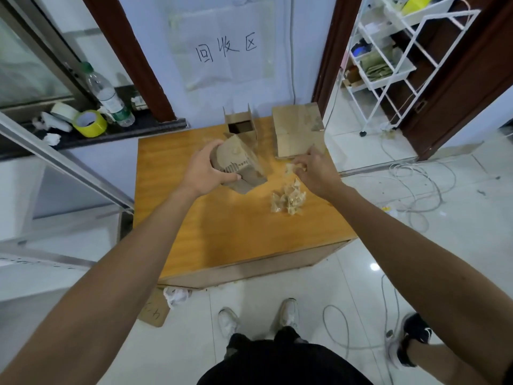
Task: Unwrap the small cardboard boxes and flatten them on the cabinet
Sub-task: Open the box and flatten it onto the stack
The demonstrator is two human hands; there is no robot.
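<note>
The small cardboard box (238,165) is held tilted just above the cabinet (222,232). It is brown, scuffed and matte, with a row of printed bars on one face and a loose flap hanging at its lower corner. The left hand (205,170) grips it from the left, fingers curled over the top and thumb pressed along the lower face.

Right of the box, the right hand (313,173) pinches a crumpled tape scrap (291,168), clear and glossy, in its fingertips. Nearer the person than that scrap, and right of the box, a pile of wrinkled tape pieces (288,200) lies on the smooth orange-brown wood grain of the cabinet top.

Behind the box stands an open box (240,122), its flaps upright and its inside dark. Right of that one, a flattened box (298,132) lies as a creased rectangular sheet.

Farther behind the box, a paper sign (224,48) with handwritten characters hangs on the pale wall. Far to the left of the box, a dark sill carries a yellow tape roll (89,123), a white tape roll (63,111) and a clear plastic bottle (108,97). Far to the right stands a white wire rack (388,59), with pale cables (424,184) looped on the glossy tiled floor.
</note>
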